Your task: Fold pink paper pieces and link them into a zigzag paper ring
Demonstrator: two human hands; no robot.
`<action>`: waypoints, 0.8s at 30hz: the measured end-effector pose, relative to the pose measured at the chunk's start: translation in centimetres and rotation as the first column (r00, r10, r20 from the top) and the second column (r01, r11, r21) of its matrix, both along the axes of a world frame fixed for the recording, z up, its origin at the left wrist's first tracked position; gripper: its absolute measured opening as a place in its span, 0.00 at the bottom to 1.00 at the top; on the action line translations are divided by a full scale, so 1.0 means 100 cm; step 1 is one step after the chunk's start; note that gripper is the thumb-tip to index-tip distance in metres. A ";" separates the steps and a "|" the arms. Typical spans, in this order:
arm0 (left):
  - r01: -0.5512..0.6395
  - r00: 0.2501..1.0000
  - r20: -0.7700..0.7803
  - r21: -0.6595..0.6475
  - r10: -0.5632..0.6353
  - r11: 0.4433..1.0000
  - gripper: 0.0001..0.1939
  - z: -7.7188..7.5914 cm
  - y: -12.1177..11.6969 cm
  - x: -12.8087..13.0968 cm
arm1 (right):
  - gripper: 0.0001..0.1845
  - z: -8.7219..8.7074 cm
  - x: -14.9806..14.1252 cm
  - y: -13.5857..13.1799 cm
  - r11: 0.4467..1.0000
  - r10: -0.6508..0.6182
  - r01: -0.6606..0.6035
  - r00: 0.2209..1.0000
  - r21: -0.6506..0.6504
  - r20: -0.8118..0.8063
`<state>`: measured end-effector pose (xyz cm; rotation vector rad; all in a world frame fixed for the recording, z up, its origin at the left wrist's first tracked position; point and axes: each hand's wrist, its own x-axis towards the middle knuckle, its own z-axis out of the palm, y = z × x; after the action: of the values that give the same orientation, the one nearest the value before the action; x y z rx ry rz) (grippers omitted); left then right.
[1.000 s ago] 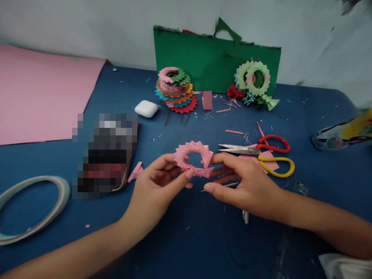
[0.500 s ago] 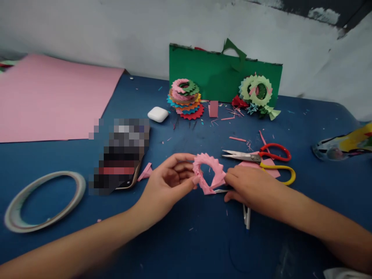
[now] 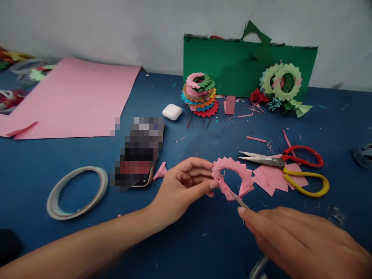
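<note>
My left hand [image 3: 186, 186] pinches the left side of a pink folded-paper ring [image 3: 232, 166] between thumb and fingers. The ring is made of pointed, overlapping pleats and has a gap at its lower right. Lower right of it, my right hand [image 3: 302, 236] is closed on a thin silver pointed tool [image 3: 241, 202], which looks like tweezers. The tool's tip meets the ring's lower edge; its middle is hidden by my fingers. Just beyond my right hand, scissors [image 3: 277, 161] with one red and one yellow handle lie on pink paper pieces [image 3: 269, 180].
On the blue table [image 3: 174, 248] are a tape roll [image 3: 52, 207], a blurred-out phone [image 3: 139, 151] and a white earbud case [image 3: 172, 112]. Behind stand stacked paper rings [image 3: 200, 95], a green board [image 3: 229, 66] and pale green rings [image 3: 298, 79]. A pink sheet [image 3: 87, 97] lies left.
My right hand has drawn back from the ring's right side, down and to the right, with the silver tool's tip now at the ring's lower edge. The view has shifted left.
</note>
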<state>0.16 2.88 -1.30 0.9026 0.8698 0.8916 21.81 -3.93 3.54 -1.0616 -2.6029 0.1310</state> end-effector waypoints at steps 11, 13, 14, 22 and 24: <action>-0.027 1.000 0.017 0.104 0.026 0.994 0.12 0.004 -0.010 0.002 | 0.20 -0.005 -0.014 0.006 0.998 -0.041 0.039 0.997 0.040 0.058; -0.023 1.000 0.020 0.120 0.021 0.992 0.13 0.005 -0.011 0.002 | 0.21 -0.006 -0.016 0.007 0.998 -0.041 0.038 0.998 0.059 0.049; -0.024 1.000 0.021 0.126 0.022 0.992 0.13 0.006 -0.011 0.003 | 0.21 -0.006 -0.016 0.006 0.998 -0.040 0.037 0.998 0.059 0.050; -0.025 0.999 0.039 0.167 0.018 0.986 0.15 0.003 -0.012 0.002 | 0.18 -0.008 -0.013 0.002 0.997 -0.074 0.072 0.996 0.037 0.057; -0.026 0.999 0.050 0.191 0.017 0.981 0.15 0.002 -0.013 0.002 | 0.18 -0.007 -0.013 0.002 0.996 -0.081 0.077 0.994 0.046 0.078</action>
<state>0.37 1.57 -1.11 1.0351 0.7623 1.0244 20.52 -3.76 2.84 -1.1752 -2.6165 0.0138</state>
